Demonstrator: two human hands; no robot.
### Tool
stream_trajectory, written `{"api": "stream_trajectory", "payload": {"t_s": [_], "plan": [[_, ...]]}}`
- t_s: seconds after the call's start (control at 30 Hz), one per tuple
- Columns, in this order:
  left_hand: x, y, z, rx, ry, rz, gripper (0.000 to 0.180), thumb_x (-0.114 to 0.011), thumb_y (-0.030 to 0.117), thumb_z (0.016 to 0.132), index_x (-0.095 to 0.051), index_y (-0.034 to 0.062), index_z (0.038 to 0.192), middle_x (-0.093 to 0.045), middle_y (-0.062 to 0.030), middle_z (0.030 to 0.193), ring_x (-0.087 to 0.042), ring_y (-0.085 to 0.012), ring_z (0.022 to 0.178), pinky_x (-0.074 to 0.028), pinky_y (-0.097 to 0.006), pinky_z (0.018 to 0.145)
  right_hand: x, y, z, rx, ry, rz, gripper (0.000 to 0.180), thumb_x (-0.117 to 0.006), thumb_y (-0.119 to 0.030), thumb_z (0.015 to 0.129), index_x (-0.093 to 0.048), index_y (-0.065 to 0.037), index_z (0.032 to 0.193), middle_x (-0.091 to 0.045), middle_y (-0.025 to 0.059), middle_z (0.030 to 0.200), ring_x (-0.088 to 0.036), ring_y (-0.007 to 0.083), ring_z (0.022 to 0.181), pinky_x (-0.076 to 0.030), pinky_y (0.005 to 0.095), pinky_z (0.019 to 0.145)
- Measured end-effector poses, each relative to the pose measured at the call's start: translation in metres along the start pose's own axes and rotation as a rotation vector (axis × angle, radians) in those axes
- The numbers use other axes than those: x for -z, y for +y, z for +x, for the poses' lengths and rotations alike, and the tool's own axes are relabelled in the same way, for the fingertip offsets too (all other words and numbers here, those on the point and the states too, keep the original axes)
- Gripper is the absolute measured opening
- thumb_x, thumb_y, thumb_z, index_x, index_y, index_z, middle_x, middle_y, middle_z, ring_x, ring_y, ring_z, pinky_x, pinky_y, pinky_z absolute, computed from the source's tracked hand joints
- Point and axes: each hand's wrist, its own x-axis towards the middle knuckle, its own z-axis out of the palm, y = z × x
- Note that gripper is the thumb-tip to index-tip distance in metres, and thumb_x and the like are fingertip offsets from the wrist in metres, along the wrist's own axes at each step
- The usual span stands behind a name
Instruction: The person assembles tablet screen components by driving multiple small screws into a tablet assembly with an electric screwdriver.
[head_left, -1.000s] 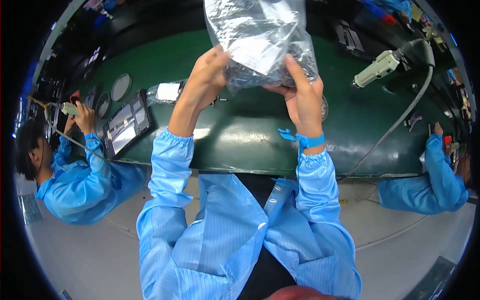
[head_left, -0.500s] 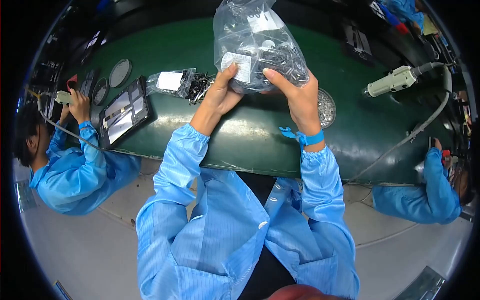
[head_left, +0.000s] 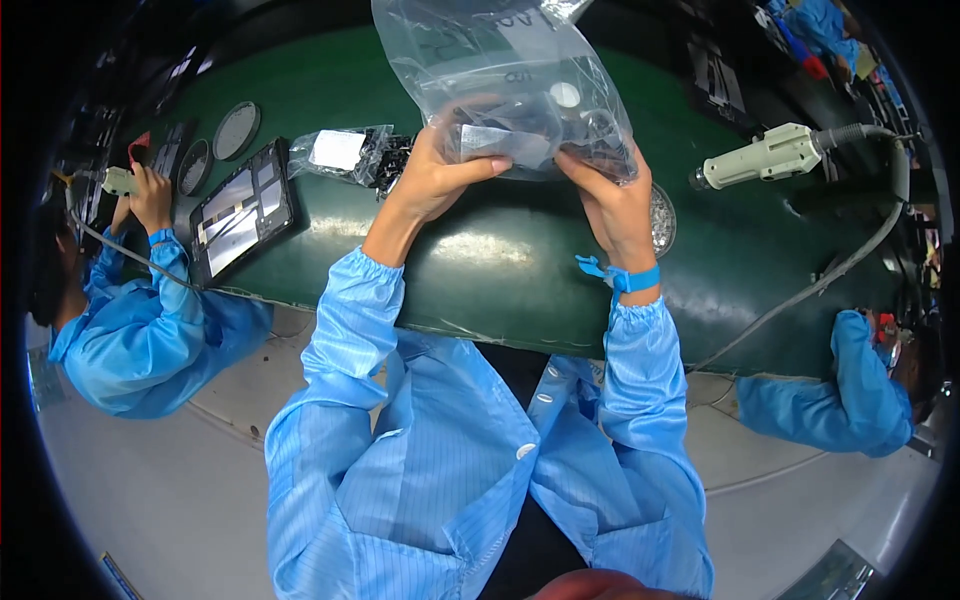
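Note:
Between my two hands is a large clear plastic bag (head_left: pixel 500 80) with dark small parts bunched low in its right side and a white label near its lower left. My left hand (head_left: pixel 440 178) is closed on the bag's lower left, thumb lying across the front by the label. On the lower right, my right hand (head_left: pixel 612 195) grips the bag with its thumb in front; a blue strap circles that wrist. Fingers behind the bag show only dimly through the plastic. The bag is held above the green table (head_left: pixel 460 285).
Left of my hands lie a smaller clear bag (head_left: pixel 340 150) with black parts, a black-framed panel (head_left: pixel 240 215) and round dishes (head_left: pixel 237 130). A dish of small parts (head_left: pixel 661 220) sits by my right wrist. A corded pale electric screwdriver (head_left: pixel 760 157) hangs at right. Co-workers (head_left: pixel 150 340) sit either side.
The bag has tipped and spread wider, its top now reaching further left and its parts shifted right. My left thumb has turned flatter across its front; both hands still hold it.

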Motion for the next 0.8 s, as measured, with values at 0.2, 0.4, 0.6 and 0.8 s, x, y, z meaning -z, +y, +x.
{"api": "stream_trajectory", "payload": {"t_s": [0.2, 0.4, 0.6, 0.8], "plan": [[0.002, 0.008, -0.004, -0.021, 0.001, 0.273, 0.068, -0.074, -0.013, 0.082, -0.051, 0.0038, 0.144, -0.062, -0.0122, 0.133, -0.061, -0.0216, 0.122, -0.052, -0.035, 0.104, 0.004, 0.005, -0.003, -0.055, 0.011, -0.135, 0.052, -0.076, 0.013, 0.083, -0.060, 0.005, 0.131, -0.071, 0.0139, 0.120, -0.070, 0.0207, 0.110, -0.054, 0.0336, 0.100], [0.002, 0.009, -0.007, -0.075, 0.002, 0.395, 0.069, -0.075, -0.013, 0.080, -0.049, -0.0009, 0.142, -0.065, -0.0109, 0.125, -0.065, -0.0197, 0.114, -0.054, -0.033, 0.099, 0.005, 0.012, -0.010, -0.060, 0.038, -0.084, 0.046, -0.076, 0.009, 0.086, -0.061, 0.005, 0.129, -0.072, 0.0120, 0.118, -0.070, 0.0191, 0.106, -0.054, 0.0314, 0.096], [0.003, 0.008, 0.002, -0.006, 0.034, 0.309, 0.071, -0.086, -0.001, 0.077, -0.053, -0.0022, 0.139, -0.067, -0.0093, 0.122, -0.065, -0.0164, 0.112, -0.052, -0.031, 0.099, 0.000, 0.012, -0.003, -0.118, 0.088, 0.031, 0.039, -0.077, 0.005, 0.088, -0.063, 0.003, 0.124, -0.072, 0.0114, 0.116, -0.070, 0.0184, 0.102, -0.057, 0.0316, 0.092], [0.062, -0.006, -0.011, 0.009, -0.073, -0.189, 0.094, -0.079, 0.057, 0.080, -0.047, -0.0012, 0.147, -0.057, -0.0215, 0.143, -0.058, -0.0324, 0.131, -0.045, -0.049, 0.112, -0.003, 0.003, 0.004, -0.108, -0.033, -0.134, 0.047, -0.079, -0.006, 0.087, -0.060, 0.003, 0.129, -0.071, 0.0122, 0.117, -0.070, 0.0210, 0.104, -0.057, 0.0367, 0.096]]}}
